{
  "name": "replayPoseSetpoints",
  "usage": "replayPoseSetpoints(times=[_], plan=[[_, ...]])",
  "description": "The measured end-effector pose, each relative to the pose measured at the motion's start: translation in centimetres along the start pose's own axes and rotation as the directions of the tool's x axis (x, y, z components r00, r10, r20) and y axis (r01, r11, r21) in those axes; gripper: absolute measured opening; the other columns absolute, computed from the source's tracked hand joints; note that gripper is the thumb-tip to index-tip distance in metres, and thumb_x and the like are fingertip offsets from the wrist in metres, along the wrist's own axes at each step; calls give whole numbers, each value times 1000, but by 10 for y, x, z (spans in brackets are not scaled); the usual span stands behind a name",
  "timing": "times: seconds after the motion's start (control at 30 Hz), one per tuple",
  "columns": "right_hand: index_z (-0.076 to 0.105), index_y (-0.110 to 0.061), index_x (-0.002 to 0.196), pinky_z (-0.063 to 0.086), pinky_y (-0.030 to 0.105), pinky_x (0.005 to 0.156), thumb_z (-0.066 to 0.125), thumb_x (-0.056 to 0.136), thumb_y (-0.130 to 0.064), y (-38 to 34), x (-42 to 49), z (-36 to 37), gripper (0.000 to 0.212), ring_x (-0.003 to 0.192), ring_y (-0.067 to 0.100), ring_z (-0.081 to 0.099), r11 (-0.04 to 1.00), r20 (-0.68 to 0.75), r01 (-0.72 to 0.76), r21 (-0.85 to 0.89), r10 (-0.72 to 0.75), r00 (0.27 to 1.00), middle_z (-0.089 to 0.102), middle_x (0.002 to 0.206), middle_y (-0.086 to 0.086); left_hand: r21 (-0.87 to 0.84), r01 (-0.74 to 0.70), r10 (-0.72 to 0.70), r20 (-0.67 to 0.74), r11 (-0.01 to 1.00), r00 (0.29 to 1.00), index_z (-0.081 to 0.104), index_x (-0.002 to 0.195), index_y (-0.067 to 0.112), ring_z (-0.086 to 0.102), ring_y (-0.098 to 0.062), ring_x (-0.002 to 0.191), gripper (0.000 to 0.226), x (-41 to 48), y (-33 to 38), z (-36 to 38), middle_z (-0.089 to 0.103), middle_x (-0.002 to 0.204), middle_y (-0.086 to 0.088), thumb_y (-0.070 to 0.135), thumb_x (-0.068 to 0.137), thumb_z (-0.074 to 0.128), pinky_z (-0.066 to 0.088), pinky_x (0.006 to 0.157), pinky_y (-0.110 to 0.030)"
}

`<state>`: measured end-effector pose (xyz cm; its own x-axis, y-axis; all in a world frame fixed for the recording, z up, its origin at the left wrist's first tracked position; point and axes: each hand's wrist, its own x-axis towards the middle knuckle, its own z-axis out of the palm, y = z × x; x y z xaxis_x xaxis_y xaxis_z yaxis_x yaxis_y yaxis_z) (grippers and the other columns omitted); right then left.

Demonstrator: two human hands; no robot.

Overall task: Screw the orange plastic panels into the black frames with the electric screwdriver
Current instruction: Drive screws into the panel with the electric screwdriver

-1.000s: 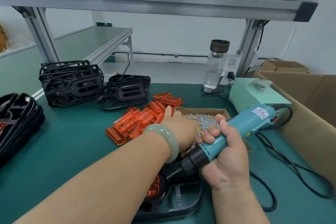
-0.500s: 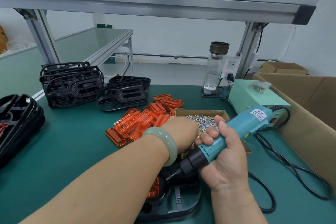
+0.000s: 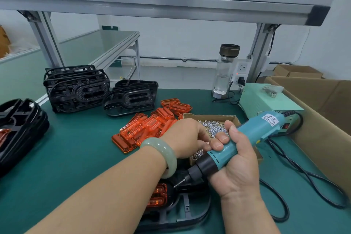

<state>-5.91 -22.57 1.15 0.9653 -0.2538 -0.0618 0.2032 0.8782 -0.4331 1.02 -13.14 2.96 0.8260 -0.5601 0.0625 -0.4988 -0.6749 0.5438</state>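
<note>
My right hand [image 3: 237, 169] grips the teal electric screwdriver [image 3: 247, 138], tilted with its bit pointing down-left just above a black frame [image 3: 190, 213] at the near edge. An orange panel [image 3: 157, 195] sits in that frame, partly hidden under my left forearm. My left hand [image 3: 184, 137], with a pale green bangle on the wrist, reaches into the cardboard screw box [image 3: 212, 117]. Its fingers bend down among the silver screws [image 3: 212, 127], and its fingertips are hidden behind my right hand. Loose orange panels [image 3: 148, 127] are piled left of the box.
Stacks of black frames stand at the back left [image 3: 76, 89], back middle [image 3: 133, 99] and far left [image 3: 19, 129]. A water bottle [image 3: 226, 74], a green power unit [image 3: 262, 100] and a large cardboard box [image 3: 322, 112] are on the right. The black cable [image 3: 303, 175] loops across the mat.
My left hand has drawn back from the far part of the screw box toward its near side. The screwdriver stays in the same grip, and its bit now shows above the frame.
</note>
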Motion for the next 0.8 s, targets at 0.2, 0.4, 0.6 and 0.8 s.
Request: replayPoseSetpoints(times=[0.2,0.4,0.6,0.8], plan=[[56,-17,93,42,18,47,60,74,-18,0,-1,-1,19,41,7,42,1000,-4,2,-12,-2,1000,45,54,-5,-128,53,-59,-50,990,997,73,100,24,59,-4,82,20,-4,-6,1,68,90,9,16,85,63,42,76,-16],[56,-17,94,43,17,47,59,74,-19,0,-3,-1,20,42,7,43,999,12,16,-50,-15,1000,45,54,-6,-540,76,-223,-212,838,951,70,75,23,62,1,61,10,-16,0,-6,65,63,9,18,83,69,51,60,-16],[58,-19,92,43,19,46,60,74,-19,1,-4,-1,18,42,7,43,999,20,9,-40,-8,1000,45,56,-6,-853,-24,-327,-225,522,918,67,74,13,61,-12,55,13,-49,1,-23,66,61,-3,1,79,68,48,49,-19],[58,-20,91,43,18,49,61,75,-20,4,-6,0,17,43,6,43,999,13,12,-49,-12,1000,46,56,-7,-865,-30,-358,-238,501,903,75,73,27,60,-8,57,21,-88,-13,-27,66,62,2,8,80,69,48,53,-18]])
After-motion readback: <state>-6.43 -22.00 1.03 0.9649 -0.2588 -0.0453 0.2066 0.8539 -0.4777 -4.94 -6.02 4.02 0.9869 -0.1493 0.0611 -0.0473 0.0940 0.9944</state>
